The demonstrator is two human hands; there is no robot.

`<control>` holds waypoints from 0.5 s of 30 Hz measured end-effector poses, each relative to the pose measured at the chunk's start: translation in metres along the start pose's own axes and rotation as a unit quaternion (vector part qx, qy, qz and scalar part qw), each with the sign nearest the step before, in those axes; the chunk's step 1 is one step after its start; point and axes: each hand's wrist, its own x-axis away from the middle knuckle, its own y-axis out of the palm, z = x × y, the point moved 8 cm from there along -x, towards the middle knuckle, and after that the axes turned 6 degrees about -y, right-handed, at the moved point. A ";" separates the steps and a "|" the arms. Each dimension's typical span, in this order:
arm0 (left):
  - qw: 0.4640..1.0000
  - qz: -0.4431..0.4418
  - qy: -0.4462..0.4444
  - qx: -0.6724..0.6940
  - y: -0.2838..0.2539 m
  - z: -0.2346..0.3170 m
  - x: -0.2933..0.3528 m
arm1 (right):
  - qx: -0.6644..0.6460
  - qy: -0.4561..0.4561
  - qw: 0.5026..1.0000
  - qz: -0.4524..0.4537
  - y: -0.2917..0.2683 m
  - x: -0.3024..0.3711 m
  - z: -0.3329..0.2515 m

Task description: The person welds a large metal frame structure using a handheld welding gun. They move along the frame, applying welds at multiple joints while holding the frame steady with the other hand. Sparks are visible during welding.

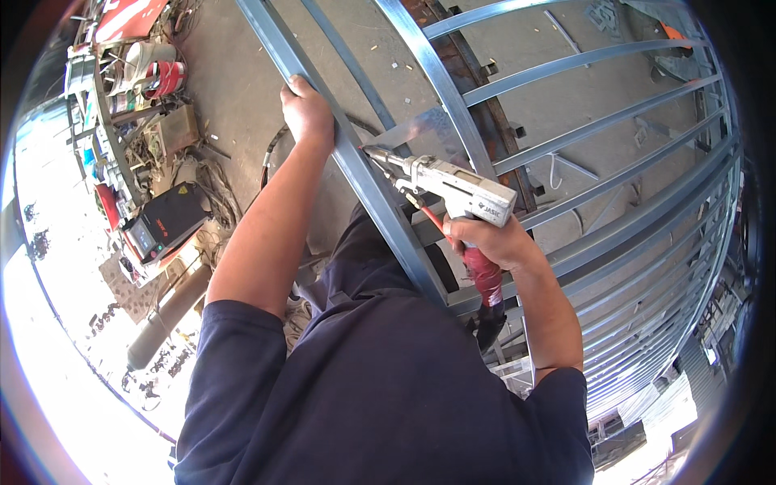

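Observation:
My right hand is wrapped round the red-taped handle of a welding gun with a pale, scuffed body. The gun's narrow nozzle points left, its tip at the inner edge of a long grey metal tube. Farther up that tube, my left hand grips its outer side, fingers curled and partly hidden. The tube forms the near-left side of a large metal frame with many parallel bars. Close to the nozzle, a clear sheet-like patch shows between the tube and the neighbouring bar. A thin red hose runs along the gun.
A rusty beam lies under the frame. On the left stand a black machine box, a rack with buckets, tangled cables and a gas cylinder. Offcuts and small scraps lie on the concrete floor.

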 end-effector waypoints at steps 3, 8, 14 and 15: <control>1.000 0.005 0.002 -0.005 0.000 -0.002 -0.004 | 0.003 -0.010 1.000 -0.001 0.001 0.000 -0.003; 1.000 0.004 0.010 -0.001 0.002 -0.007 -0.010 | 0.014 -0.013 1.000 0.005 0.001 0.002 -0.003; 0.999 0.014 0.024 -0.025 0.002 -0.006 -0.011 | 0.024 -0.011 1.000 0.005 0.005 0.003 -0.006; 0.999 0.015 0.023 -0.031 0.002 -0.004 -0.009 | 0.031 -0.014 0.999 0.004 0.005 0.002 -0.006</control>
